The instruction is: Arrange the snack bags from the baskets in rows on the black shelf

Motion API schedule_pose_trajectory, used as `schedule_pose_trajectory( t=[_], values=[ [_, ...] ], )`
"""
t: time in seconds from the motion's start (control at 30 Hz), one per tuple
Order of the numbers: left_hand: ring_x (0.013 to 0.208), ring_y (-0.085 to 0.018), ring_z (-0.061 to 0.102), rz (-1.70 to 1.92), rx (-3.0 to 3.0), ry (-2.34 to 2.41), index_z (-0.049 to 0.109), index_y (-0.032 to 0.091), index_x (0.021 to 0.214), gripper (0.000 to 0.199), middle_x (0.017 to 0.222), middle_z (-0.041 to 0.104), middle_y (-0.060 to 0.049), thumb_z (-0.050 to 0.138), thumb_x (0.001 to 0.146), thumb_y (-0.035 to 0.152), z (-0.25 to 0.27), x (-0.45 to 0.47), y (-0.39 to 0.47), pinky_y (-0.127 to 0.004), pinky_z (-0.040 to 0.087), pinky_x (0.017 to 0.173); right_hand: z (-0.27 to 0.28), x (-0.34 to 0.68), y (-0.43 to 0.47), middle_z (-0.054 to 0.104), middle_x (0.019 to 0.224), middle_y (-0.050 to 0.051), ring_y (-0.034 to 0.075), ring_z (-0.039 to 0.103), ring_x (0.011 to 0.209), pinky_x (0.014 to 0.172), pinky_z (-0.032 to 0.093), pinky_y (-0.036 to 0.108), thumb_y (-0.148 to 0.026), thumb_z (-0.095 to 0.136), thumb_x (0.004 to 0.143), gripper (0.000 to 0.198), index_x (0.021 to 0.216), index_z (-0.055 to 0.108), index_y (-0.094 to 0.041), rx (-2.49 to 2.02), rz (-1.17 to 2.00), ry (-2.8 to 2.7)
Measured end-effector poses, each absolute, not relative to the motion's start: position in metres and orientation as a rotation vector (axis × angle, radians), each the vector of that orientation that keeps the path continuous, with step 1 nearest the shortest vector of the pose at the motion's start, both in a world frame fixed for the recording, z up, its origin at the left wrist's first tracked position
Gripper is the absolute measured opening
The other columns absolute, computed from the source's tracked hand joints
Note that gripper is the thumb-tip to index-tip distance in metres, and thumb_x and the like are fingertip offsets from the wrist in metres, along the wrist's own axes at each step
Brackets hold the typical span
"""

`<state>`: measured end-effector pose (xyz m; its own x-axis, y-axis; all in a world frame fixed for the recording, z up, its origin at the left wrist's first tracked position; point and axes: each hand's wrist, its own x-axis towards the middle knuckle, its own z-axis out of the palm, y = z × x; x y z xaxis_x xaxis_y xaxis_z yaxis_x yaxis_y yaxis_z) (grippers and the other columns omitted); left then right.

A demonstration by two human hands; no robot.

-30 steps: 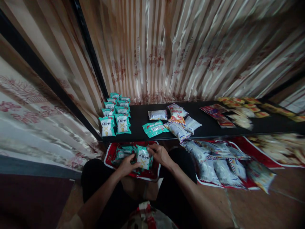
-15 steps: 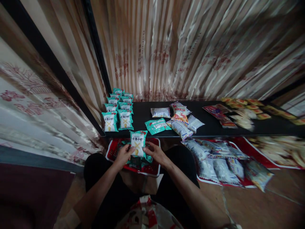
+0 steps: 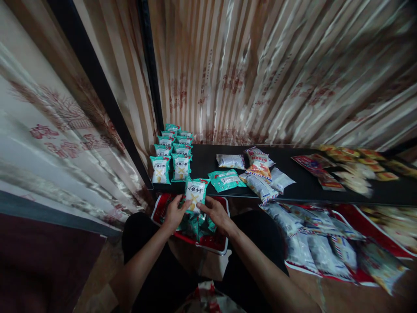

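Now, in the head view, the left hand (image 3: pixel 176 214) and the right hand (image 3: pixel 217 215) together pinch a small teal-and-white pillow-shaped plastic snack packet (image 3: pixel 196 195), thumbs on its lower front and fingers curled behind. The packet stands nearly upright, its printed front towards the wearer (yellow shapes sit under the dark lettering), above a red plastic basket with a white rim (image 3: pixel 213 248) and overlapping the front edge of a long black flat shelf (image 3: pixel 205 158). A second ago it was lower, within the basket's outline; half a second ago it was already raised, and its hold looks much the same now. Other crumpled teal packets (image 3: pixel 197 226) lie in the basket below the hands. On the shelf, the two upright rows of matching teal-and-white packets (image 3: pixel 181 167) have not changed, nor has the teal packet lying flat (image 3: pixel 226 180) beside the loose heap of silvery-white striped packets (image 3: pixel 259 189). The whole scene sits further right in the picture than before.
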<state>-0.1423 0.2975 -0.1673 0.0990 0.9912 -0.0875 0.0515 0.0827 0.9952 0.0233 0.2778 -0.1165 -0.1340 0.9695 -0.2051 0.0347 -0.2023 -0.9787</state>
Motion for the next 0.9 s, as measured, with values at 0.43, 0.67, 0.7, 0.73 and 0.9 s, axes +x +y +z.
schedule_pose_trajectory(
  t=[0.43, 0.67, 0.7, 0.73, 0.9],
  values=[
    [0.124, -0.026, 0.047, 1.214, 1.731, 1.649, 0.042, 0.010, 0.129, 0.050, 0.130, 0.051, -0.019, 0.047, 0.087, 0.035, -0.178, -0.152, 0.339, -0.043, 0.045, 0.097, -0.154, 0.008, 0.368, 0.070, 0.099, 0.004, 0.022, 0.064, 0.090, 0.083, 0.050, 0.036, -0.039, 0.065, 0.072, 0.035, 0.100, 0.063, -0.019, -1.365, 1.114, -1.361],
    [0.129, -0.024, 0.042, 1.313, 1.803, 1.593, 0.043, 0.012, 0.130, 0.046, 0.136, 0.046, -0.018, 0.042, 0.087, 0.027, -0.190, -0.150, 0.344, -0.041, 0.041, 0.103, -0.168, 0.004, 0.374, 0.070, 0.098, 0.002, 0.023, 0.064, 0.090, 0.085, 0.050, 0.038, -0.037, 0.064, 0.072, 0.036, 0.105, 0.064, -0.021, -1.379, 1.078, -1.416],
    [0.128, -0.025, 0.043, 1.318, 1.782, 1.585, 0.042, 0.012, 0.131, 0.047, 0.137, 0.045, -0.018, 0.043, 0.087, 0.027, -0.191, -0.149, 0.346, -0.040, 0.044, 0.100, -0.169, 0.003, 0.374, 0.070, 0.098, 0.002, 0.023, 0.064, 0.089, 0.084, 0.050, 0.038, -0.038, 0.064, 0.073, 0.036, 0.106, 0.064, -0.022, -1.380, 1.068, -1.430],
    [0.127, -0.025, 0.044, 1.321, 1.758, 1.573, 0.041, 0.011, 0.132, 0.048, 0.137, 0.045, -0.019, 0.043, 0.087, 0.027, -0.193, -0.149, 0.347, -0.039, 0.047, 0.097, -0.170, 0.002, 0.374, 0.070, 0.099, 0.002, 0.023, 0.064, 0.089, 0.084, 0.050, 0.038, -0.038, 0.063, 0.073, 0.036, 0.106, 0.063, -0.022, -1.383, 1.055, -1.440],
    [0.113, -0.025, 0.057, 1.360, 1.676, 1.550, 0.039, 0.012, 0.133, 0.052, 0.135, 0.046, -0.020, 0.047, 0.085, 0.029, -0.200, -0.143, 0.358, -0.037, 0.055, 0.084, -0.172, -0.001, 0.376, 0.069, 0.103, 0.003, 0.024, 0.064, 0.090, 0.085, 0.049, 0.038, -0.038, 0.062, 0.074, 0.037, 0.108, 0.063, -0.022, -1.417, 0.970, -1.445]
  ],
)
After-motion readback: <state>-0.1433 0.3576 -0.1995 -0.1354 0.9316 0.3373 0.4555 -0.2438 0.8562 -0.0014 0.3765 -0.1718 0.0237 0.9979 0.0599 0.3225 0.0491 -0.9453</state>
